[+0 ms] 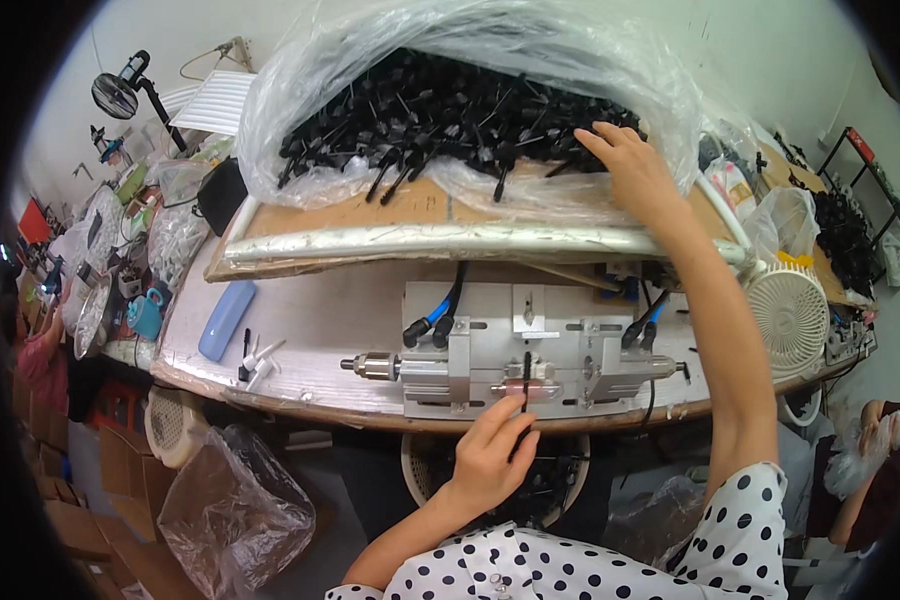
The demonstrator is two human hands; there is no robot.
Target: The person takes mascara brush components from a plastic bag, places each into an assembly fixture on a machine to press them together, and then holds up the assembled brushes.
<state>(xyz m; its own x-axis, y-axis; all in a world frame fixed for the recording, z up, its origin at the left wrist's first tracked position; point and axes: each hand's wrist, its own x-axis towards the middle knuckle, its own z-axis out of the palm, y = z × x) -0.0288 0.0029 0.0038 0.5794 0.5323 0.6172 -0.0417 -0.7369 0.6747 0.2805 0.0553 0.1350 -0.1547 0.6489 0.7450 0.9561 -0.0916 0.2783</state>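
My left hand point(492, 452) is closed in a pinch on the lower end of a thin black brush wand point(527, 372). The wand stands lengthwise over the small fixture in the middle of a silver bench machine point(440, 362). Farther off, my right hand point(625, 165) reaches over the right side of a heap of black wand pieces point(420, 115) with thin stems. Its fingers are apart and touch or hover just above the heap; I see nothing held in them. Clear plastic sheeting point(270, 120) lines the raised cardboard tray point(310, 208) around the heap.
A white tube rail point(470, 241) edges the tray above the machine. On the table lie a blue case point(227, 320) and several small black and white pieces. A round fan point(788, 315) stands at right. Below the table edge sits a basket point(417, 470) of black pieces. Other people work at both sides.
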